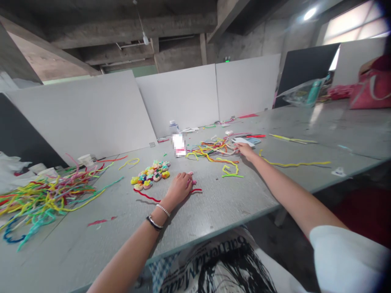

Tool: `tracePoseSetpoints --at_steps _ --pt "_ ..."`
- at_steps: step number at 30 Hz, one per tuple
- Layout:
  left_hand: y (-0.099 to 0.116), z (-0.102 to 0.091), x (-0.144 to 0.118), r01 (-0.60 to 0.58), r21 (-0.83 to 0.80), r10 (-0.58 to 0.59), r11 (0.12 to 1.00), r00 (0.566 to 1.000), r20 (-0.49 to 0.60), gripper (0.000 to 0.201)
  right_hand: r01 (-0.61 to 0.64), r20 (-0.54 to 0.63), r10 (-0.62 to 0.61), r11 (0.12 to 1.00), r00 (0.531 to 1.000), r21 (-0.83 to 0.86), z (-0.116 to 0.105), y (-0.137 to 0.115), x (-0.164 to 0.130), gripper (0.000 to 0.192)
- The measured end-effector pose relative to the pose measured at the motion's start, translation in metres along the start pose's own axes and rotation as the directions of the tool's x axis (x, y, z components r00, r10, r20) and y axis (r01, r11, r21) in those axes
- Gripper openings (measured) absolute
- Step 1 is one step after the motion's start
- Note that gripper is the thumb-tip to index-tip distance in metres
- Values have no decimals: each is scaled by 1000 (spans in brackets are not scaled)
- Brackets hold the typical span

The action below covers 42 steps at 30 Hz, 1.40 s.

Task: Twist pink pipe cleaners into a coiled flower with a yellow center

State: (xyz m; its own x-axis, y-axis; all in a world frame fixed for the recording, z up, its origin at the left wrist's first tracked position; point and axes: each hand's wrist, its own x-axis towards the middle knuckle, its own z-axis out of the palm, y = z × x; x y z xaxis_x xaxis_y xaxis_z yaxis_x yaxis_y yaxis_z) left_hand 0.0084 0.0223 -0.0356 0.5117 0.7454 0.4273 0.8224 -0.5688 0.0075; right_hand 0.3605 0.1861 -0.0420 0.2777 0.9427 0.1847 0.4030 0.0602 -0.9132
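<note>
On the grey table, the left hand pins a red pipe cleaner while the right hand pinches a strand from the tangled pile, apparently gathering material to twist next.

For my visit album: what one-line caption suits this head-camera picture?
Left hand rests on a red fuzzy craft stem; right hand reaches into a tangle of coloured fuzzy stems on the grey table.

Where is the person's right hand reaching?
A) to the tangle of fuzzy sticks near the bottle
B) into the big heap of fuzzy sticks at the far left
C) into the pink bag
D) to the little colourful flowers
A: the right hand is stretched out to the tangle of fuzzy sticks just right of the bottle, while the left hand rests by the red stick.
</note>
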Motion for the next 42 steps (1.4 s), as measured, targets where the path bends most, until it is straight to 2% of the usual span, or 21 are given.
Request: tracePoseSetpoints --at_steps 4,9,18,21,24,26,34,42 --pt "0 1 0 -3 6 3 1000 1000 -1 18 -75 44 68 978 997 197 -3 -5 -4 32" --pt "0 -1 -1 -5 7 5 1000 1000 -1 17 -124 97 95 925 991 358 -6 -11 -7 33" --pt "2 -2 0 9 1 -9 1000 1000 12 17 -63 118 -7 812 993 580 -10 -16 -5 32" --pt "3 -3 0 3 0 -3 1000 1000 8 17 -39 40 20 830 999 556 -10 -18 -4 31" --pt "2 -3 0 -3 -1 3 1000 1000 7 17 -26 -56 53 913 997 407 -8 -19 -5 32" --pt "1 -3 0 -4 1 4 1000 1000 7 16 -39 -65 63 945 996 325 -6 -17 -5 33" --pt "0 1 -1 -9 -16 9 1000 1000 -10 16 -123 57 112 958 992 258 6 -2 -2 35" --pt "0 0 -1 -7 -31 6 999 1000 -5 17 -208 283 96 893 954 400 -1 -1 1 42"
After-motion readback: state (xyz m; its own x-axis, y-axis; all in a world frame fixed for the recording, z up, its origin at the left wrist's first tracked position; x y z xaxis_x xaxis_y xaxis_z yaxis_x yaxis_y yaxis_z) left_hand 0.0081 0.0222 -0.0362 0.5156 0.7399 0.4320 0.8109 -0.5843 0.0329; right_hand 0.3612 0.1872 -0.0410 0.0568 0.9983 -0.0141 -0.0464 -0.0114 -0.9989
